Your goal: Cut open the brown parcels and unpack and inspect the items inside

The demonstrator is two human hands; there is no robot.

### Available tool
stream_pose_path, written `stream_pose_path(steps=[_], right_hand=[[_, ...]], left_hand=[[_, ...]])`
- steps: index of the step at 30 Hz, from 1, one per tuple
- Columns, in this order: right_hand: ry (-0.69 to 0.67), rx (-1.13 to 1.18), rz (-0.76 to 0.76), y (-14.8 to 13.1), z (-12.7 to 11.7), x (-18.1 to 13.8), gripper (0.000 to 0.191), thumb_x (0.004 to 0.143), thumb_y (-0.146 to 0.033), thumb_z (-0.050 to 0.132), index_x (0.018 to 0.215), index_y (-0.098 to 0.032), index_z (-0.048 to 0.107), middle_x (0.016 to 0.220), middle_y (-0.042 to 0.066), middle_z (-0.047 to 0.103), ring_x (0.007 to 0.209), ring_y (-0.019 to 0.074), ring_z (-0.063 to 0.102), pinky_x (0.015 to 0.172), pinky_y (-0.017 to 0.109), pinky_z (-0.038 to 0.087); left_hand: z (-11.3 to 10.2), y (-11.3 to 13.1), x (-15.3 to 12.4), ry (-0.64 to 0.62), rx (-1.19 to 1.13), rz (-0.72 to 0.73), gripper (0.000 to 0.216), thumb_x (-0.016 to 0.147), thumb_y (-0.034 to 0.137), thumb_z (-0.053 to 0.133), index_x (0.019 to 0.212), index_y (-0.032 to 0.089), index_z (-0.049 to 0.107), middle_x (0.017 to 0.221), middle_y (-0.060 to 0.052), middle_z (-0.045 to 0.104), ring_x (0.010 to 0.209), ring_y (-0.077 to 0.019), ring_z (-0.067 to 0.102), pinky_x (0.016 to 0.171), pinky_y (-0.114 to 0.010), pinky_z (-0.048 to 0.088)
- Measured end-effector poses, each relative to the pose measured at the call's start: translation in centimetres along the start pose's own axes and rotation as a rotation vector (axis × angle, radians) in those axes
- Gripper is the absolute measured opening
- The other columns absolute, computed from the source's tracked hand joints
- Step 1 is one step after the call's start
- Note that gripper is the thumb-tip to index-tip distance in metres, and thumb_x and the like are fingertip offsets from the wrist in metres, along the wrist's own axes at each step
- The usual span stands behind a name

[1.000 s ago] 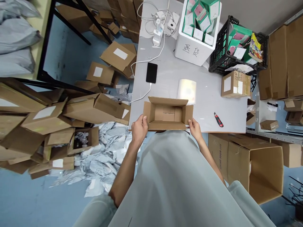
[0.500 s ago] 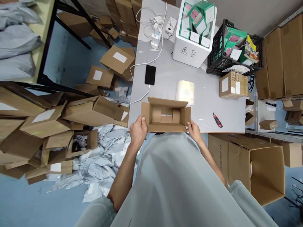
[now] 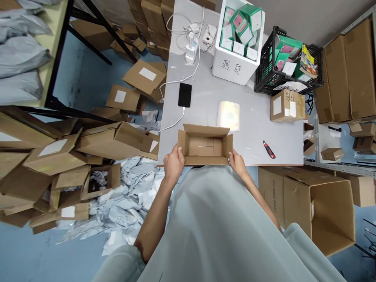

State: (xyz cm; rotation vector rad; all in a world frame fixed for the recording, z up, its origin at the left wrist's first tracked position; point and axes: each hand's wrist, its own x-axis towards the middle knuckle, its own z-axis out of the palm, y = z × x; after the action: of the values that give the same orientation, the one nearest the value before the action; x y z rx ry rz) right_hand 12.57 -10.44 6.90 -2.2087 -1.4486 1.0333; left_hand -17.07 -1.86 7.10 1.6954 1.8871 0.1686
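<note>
Between my two hands is an open cardboard box, at the front edge of the grey table. Its flaps stand up and the inside shows only bare cardboard. My left hand grips the left end, thumb on the flap. At the right end my right hand pinches the flap near the front corner. Just behind the box lies a shiny pale packet. A black phone on a white cable lies farther back to the left. Off to the right rests a red and black box cutter.
A white bin of green boxes and a black crate stand at the back. One taped carton sits at the right. Grey plastic bags and cartons cover the floor at left; a large open carton is at right.
The box's bottom flaps have closed; the slit of light through them is gone. The box looks slightly narrower, with my right hand a little farther left. Both hands keep their grip.
</note>
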Motion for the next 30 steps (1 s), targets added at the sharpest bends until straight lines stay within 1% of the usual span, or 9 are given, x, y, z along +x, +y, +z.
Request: stream_pose_path(steps=[5,10,15,18,21,23,26,28,30], right_hand=[[-0.005,0.014,0.004,0.3,0.1,-0.1,0.032,0.109,-0.054,0.031,0.096,-0.031,0.049,0.072,-0.001,0.055,0.065,0.0262,0.053,0.072,0.035,0.043],[-0.008,0.010,0.015,0.0,0.3,-0.4,0.035,0.109,-0.055,0.028,0.099,-0.030,0.051,0.076,0.001,0.059,0.067,0.0273,0.056,0.074,0.036,0.043],[-0.008,0.045,0.007,-0.3,1.0,-0.9,0.040,0.109,-0.057,0.029,0.109,-0.030,0.057,0.082,0.003,0.065,0.074,0.0293,0.062,0.079,0.038,0.048],[-0.007,0.109,0.004,-0.2,1.5,-1.0,0.044,0.110,-0.062,0.032,0.112,-0.029,0.061,0.078,0.001,0.064,0.074,0.0289,0.063,0.080,0.039,0.052],[-0.034,0.190,0.006,-0.4,2.2,-0.7,0.050,0.109,-0.067,0.035,0.109,-0.027,0.065,0.077,0.001,0.066,0.077,0.0267,0.064,0.084,0.039,0.056],[-0.056,0.297,-0.023,-0.8,2.8,0.0,0.056,0.107,-0.071,0.038,0.112,-0.025,0.070,0.088,0.003,0.072,0.088,0.0259,0.069,0.092,0.040,0.059],[-0.113,0.516,-0.084,-1.9,4.0,1.3,0.067,0.105,-0.077,0.042,0.133,-0.024,0.074,0.123,0.008,0.080,0.120,0.0272,0.073,0.109,0.043,0.059],[-0.144,0.633,-0.076,-2.7,4.7,2.2,0.077,0.101,-0.083,0.049,0.147,-0.025,0.071,0.147,0.009,0.075,0.140,0.0292,0.067,0.118,0.046,0.057],[-0.152,0.710,-0.041,-3.3,5.3,2.9,0.086,0.096,-0.087,0.056,0.155,-0.025,0.069,0.162,0.010,0.067,0.152,0.0314,0.060,0.126,0.049,0.052]], left_hand=[[-0.1,-0.1,-0.1,0.004,-0.026,0.006,0.044,0.113,0.031,0.042,0.140,0.016,0.073,0.098,-0.016,0.081,0.084,-0.0321,0.073,0.075,-0.035,0.039],[-0.1,-0.1,-0.5,-0.005,-0.047,-0.012,0.043,0.114,0.031,0.042,0.139,0.017,0.075,0.099,-0.016,0.082,0.086,-0.0333,0.074,0.076,-0.035,0.040],[-0.1,-0.1,-1.1,-0.028,-0.080,-0.002,0.045,0.114,0.034,0.043,0.140,0.019,0.075,0.099,-0.015,0.082,0.092,-0.0343,0.076,0.080,-0.035,0.045],[0.0,-0.6,-1.5,-0.016,-0.126,0.023,0.045,0.113,0.035,0.043,0.142,0.020,0.074,0.108,-0.016,0.083,0.102,-0.0349,0.077,0.086,-0.037,0.050],[-0.1,-1.7,-1.7,0.051,-0.182,0.065,0.046,0.112,0.037,0.042,0.142,0.019,0.073,0.125,-0.018,0.081,0.118,-0.0341,0.075,0.100,-0.039,0.054],[-0.3,-2.8,-1.6,0.104,-0.199,0.072,0.047,0.112,0.039,0.040,0.140,0.018,0.072,0.133,-0.019,0.078,0.127,-0.0340,0.072,0.108,-0.040,0.053],[-0.9,-4.5,-0.9,0.143,-0.194,0.048,0.049,0.112,0.042,0.038,0.136,0.017,0.072,0.133,-0.021,0.076,0.131,-0.0365,0.069,0.113,-0.045,0.053],[-1.3,-5.3,-0.4,0.145,-0.185,0.035,0.051,0.112,0.045,0.037,0.138,0.017,0.071,0.133,-0.022,0.076,0.133,-0.0382,0.069,0.115,-0.049,0.053],[-1.7,-5.4,-0.2,0.142,-0.178,0.041,0.054,0.112,0.047,0.038,0.147,0.018,0.067,0.141,-0.022,0.073,0.138,-0.0385,0.067,0.119,-0.051,0.052]])
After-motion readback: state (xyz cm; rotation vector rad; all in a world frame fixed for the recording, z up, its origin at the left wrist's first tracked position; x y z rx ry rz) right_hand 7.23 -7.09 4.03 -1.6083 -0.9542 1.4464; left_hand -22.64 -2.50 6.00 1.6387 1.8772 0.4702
